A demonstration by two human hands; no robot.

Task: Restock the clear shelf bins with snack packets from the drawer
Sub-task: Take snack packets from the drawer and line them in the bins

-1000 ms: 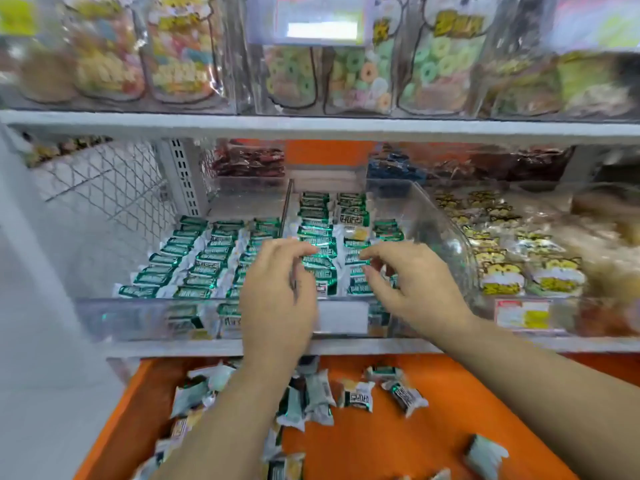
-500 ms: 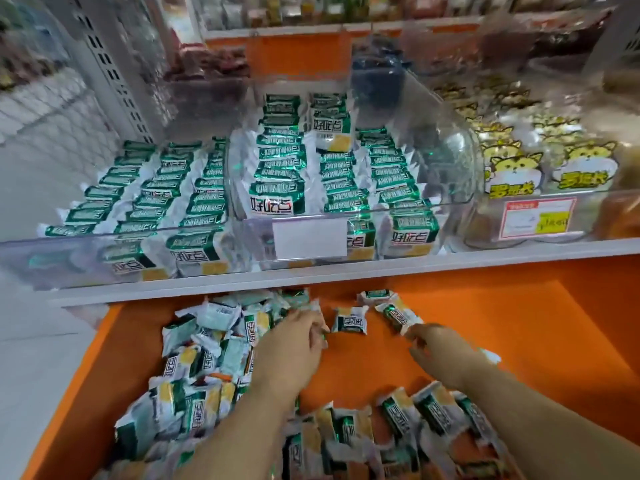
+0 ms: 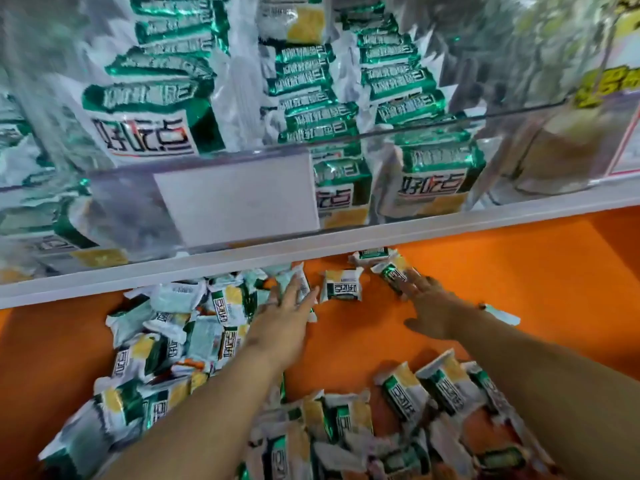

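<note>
Hands both went down into the orange drawer (image 3: 519,289). The left hand (image 3: 285,318) lay flat, fingers straight and a little spread, holding nothing. Its tips touched a pale packet (image 3: 300,282) at the rim of the loose heap of snack packets (image 3: 180,334), which sprawled away to its 9 o'clock. The right hand (image 3: 431,308) was flat too, fingers stretched toward 11 o'clock and resting on a green-and-white packet (image 3: 389,273), with nothing clamped.

Between the two hands sat a lone packet (image 3: 342,287), face up on the orange floor, just beside the left fingertips. More packets (image 3: 433,386) were strewn at 6 o'clock, under the forearms.

Up at 12 o'clock, above the white shelf edge (image 3: 450,226), the clear bin (image 3: 121,209) stood packed with upright rows of matching packets (image 3: 311,98). A blank white label (image 3: 235,202) sat on its front wall. At 2 o'clock were yellow-printed bags (image 3: 609,84), blurred.
</note>
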